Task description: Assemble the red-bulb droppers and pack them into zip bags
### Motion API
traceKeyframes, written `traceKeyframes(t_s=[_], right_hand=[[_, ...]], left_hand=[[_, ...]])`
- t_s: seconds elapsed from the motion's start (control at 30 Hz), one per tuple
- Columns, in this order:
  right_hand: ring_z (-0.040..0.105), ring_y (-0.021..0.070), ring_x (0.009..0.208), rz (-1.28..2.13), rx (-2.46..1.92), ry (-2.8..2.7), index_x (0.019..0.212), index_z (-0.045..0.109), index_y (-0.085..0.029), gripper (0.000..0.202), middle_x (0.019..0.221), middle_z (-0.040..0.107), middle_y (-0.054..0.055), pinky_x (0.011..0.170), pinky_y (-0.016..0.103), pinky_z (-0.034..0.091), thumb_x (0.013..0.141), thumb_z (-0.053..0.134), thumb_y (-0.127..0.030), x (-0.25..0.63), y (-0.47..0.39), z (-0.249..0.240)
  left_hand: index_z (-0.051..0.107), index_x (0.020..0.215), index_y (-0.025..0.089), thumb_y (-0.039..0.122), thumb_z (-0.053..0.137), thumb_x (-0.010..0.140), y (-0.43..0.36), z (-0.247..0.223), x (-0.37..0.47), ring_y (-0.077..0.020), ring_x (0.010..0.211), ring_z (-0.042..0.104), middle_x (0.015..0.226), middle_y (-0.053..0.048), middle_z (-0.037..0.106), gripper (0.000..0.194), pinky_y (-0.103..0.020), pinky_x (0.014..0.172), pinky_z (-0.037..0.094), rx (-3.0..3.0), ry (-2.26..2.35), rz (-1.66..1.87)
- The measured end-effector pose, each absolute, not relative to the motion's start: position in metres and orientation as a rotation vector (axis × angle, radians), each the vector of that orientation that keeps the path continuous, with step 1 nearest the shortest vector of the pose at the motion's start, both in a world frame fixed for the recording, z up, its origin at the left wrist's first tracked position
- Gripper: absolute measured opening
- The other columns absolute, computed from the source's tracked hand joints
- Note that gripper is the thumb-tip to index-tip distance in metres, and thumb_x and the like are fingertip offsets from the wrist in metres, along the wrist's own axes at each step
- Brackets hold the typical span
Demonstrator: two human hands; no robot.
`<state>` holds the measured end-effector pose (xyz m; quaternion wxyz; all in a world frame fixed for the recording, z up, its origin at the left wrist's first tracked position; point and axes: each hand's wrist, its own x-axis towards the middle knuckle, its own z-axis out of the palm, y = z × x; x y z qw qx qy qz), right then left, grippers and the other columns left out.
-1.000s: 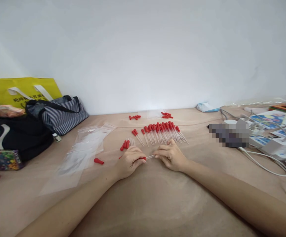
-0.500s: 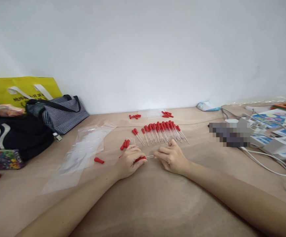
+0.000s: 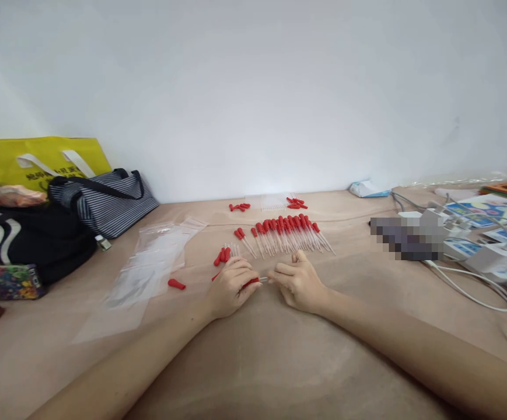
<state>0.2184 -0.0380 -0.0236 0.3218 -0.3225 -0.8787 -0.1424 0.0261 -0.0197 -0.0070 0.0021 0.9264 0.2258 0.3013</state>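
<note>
My left hand [image 3: 233, 287] is closed around a red rubber bulb [image 3: 250, 282] at the middle of the table. A thin clear tube [image 3: 264, 279] spans the small gap between the hands; my right hand [image 3: 297, 283] pinches its other end. Behind the hands lies a row of droppers [image 3: 286, 230] with red bulbs and clear stems. Loose red bulbs [image 3: 222, 255] and a few clear tubes [image 3: 234, 249] rest just beyond my left hand. One more red bulb [image 3: 177, 284] lies farther left.
Clear plastic bags [image 3: 148, 262] lie at the left, before a striped bag [image 3: 108, 201] and a black bag [image 3: 56, 242]. Small red bulb piles [image 3: 297, 203] sit near the wall. At the right are white cables [image 3: 476, 291] and a power strip [image 3: 463, 248].
My right hand has moved slightly left toward my left hand, and less of the clear tube shows between them.
</note>
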Motion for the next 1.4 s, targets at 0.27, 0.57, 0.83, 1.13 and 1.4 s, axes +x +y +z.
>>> traceKeyframes(t_s=[0.27,0.57,0.83,1.13,1.4], right_hand=[[0.045,0.0101,0.062,-0.108,-0.964,-2.329,0.089,0.061,-0.02,0.021,0.075,0.061,0.001,0.064,0.029,0.021,0.086,0.041,-0.024,0.226,-0.035,-0.02],[0.048,0.0113,0.063,-0.246,-0.913,-2.362,0.091,0.061,-0.019,0.022,0.076,0.061,0.002,0.069,0.031,0.023,0.084,0.04,-0.018,0.235,-0.033,-0.021],[0.051,0.0115,0.06,-0.027,-1.21,-1.988,0.095,0.056,-0.017,0.022,0.07,0.062,0.001,0.065,0.028,0.023,0.078,0.043,-0.016,0.224,-0.021,-0.027],[0.053,0.0126,0.065,-0.235,-1.427,-1.838,0.079,0.058,-0.017,0.015,0.074,0.064,0.002,0.067,0.031,0.017,0.076,0.044,-0.018,0.173,0.026,-0.026],[0.051,0.0165,0.071,-0.362,-1.489,-2.019,0.067,0.06,-0.015,0.018,0.072,0.064,0.007,0.067,0.034,0.017,0.076,0.045,-0.019,0.164,0.034,-0.026]], left_hand=[[0.061,0.079,0.018,0.027,0.048,0.082,-0.016,-0.006,0.021,-0.0157,0.072,0.055,0.07,-0.002,0.064,0.015,-0.032,0.074,0.038,2.79,0.875,0.908],[0.061,0.083,0.02,0.025,0.047,0.083,-0.014,-0.006,0.015,-0.0162,0.076,0.054,0.074,0.0,0.065,0.015,-0.034,0.079,0.035,2.813,0.879,0.918],[0.05,0.105,0.019,0.04,0.055,0.072,-0.006,0.012,-0.022,-0.0249,0.096,0.046,0.101,-0.008,0.052,0.04,-0.039,0.083,0.034,2.746,1.509,0.773],[0.053,0.083,0.022,0.032,0.063,0.054,0.009,0.063,-0.092,-0.0206,0.076,0.049,0.087,-0.002,0.051,0.033,-0.026,0.063,0.037,2.473,1.675,-0.094],[0.06,0.068,0.02,0.028,0.057,0.057,0.012,0.056,-0.093,-0.0201,0.072,0.051,0.077,-0.003,0.056,0.014,-0.027,0.065,0.038,2.382,1.59,-0.193]])
